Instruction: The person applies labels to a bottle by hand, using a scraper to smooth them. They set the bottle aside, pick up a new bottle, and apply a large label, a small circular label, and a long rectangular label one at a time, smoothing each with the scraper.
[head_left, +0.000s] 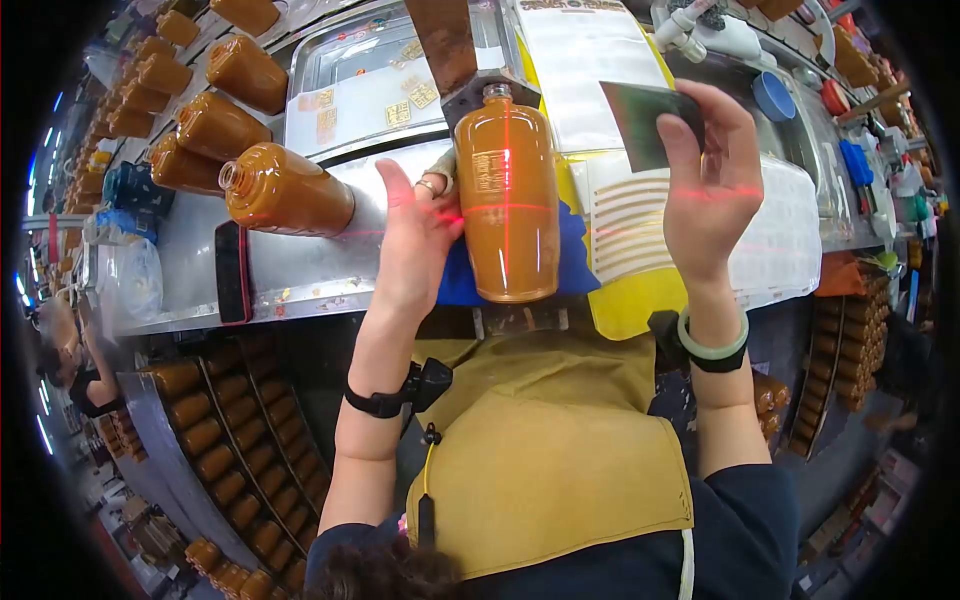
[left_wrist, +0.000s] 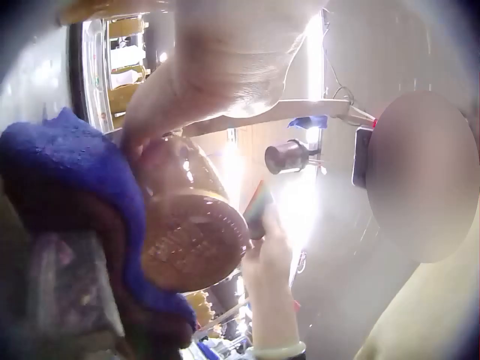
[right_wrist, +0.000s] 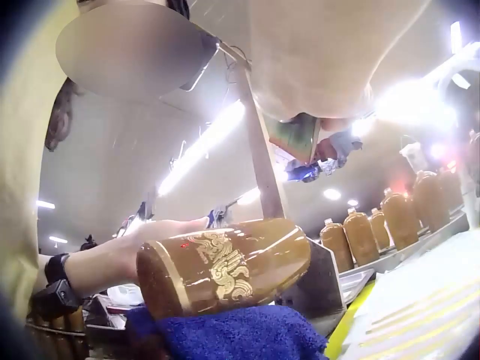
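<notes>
A glossy amber-brown bottle (head_left: 506, 240) lies on a blue cloth (head_left: 572, 250), its neck toward the top of the head view. Crossed red light lines fall on it, over a gold square mark. In the right wrist view the bottle (right_wrist: 259, 259) shows a gold ornament on its side. My left hand (head_left: 412, 240) is at the bottle's left side, thumb raised and apart, fingers against or close to the glass. My right hand (head_left: 712, 190), off to the right, pinches a dark, flat, thin card (head_left: 645, 125) between thumb and fingers, away from the bottle.
Several brown bottles (head_left: 285, 190) stand or lean at the left, near a phone (head_left: 232, 272). Gold pieces lie on a sheet in a metal tray (head_left: 345, 45). Gold strips on a white sheet (head_left: 770, 230) are at the right, below a blue cup (head_left: 773, 96). A metal plate rises behind the bottle.
</notes>
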